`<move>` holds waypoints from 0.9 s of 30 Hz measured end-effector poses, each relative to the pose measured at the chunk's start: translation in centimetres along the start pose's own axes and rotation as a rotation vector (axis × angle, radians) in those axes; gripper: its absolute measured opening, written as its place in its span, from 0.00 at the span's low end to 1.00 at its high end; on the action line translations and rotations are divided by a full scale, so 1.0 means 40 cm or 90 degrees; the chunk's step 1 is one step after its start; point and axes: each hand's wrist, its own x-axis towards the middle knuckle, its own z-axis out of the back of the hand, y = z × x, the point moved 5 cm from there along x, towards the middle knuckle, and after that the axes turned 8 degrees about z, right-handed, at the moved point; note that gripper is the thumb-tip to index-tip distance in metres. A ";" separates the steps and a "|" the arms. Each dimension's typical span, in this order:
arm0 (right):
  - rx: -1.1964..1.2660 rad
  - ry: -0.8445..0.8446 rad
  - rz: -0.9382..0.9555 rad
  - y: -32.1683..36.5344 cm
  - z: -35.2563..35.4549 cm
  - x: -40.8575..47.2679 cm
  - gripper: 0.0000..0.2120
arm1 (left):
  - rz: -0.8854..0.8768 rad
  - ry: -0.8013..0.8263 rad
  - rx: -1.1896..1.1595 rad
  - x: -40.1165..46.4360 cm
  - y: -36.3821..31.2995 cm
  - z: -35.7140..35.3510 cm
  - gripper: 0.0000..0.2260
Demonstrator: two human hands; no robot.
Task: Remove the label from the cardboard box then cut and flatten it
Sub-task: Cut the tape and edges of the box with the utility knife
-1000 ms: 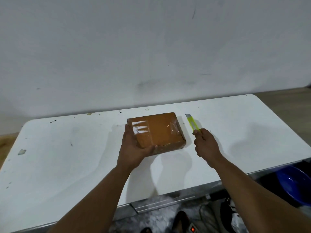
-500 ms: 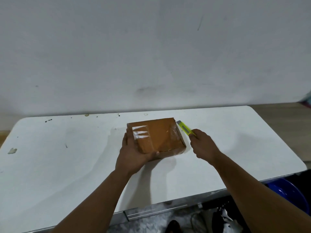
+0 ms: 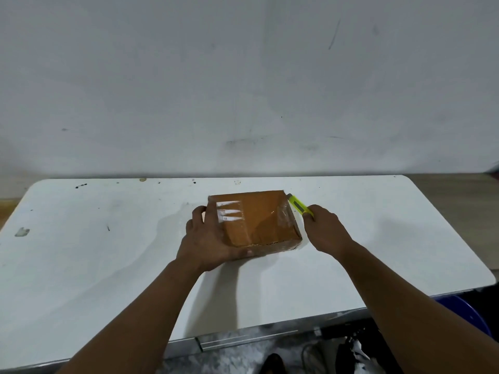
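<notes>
nearest the viewer, two bare forearms reach forward over the front edge of a white table (image 3: 81, 265). below that edge, between the arms, a dark floor with cables and a dark object shows; under the right forearm sits part of a blue round item (image 3: 469, 317), identity unclear.

left hand (image 3: 208, 244) — clamped on the near-left corner of the cardboard box (image 3: 259, 220), thumb curled along the near side wall, fingers wrapped up the left side with fingertips at the far-left edge. the box rests on the table between the two hands, slightly rotated so its near-right corner points toward the right wrist.

condition of the box: brown, low and flat, closed. top face covered in glossy clear tape or film that throws white glare streaks. a pale label (image 3: 229, 213) sits on the top left portion, just beyond the left fingers; small print on it is not legible. wrinkled film along the right edge. the near wall shows a rough seam.

right hand (image 3: 326, 229) — closed around the handle of a yellow-green utility knife (image 3: 298, 206), just right of the box. the knife's tip lies at the box's far-right corner; whether the blade touches the cardboard cannot be told.

beyond the hands: dark specks on the far table edge, then a scuffed white wall (image 3: 243, 76).
</notes>
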 end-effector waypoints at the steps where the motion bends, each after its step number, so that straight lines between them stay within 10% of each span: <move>1: -0.005 0.002 0.002 0.001 0.000 0.000 0.12 | -0.002 0.003 0.010 0.003 0.002 0.001 0.71; 27: -0.134 0.078 -0.037 0.076 0.015 -0.040 0.07 | -0.008 0.021 0.072 0.024 -0.011 0.008 0.70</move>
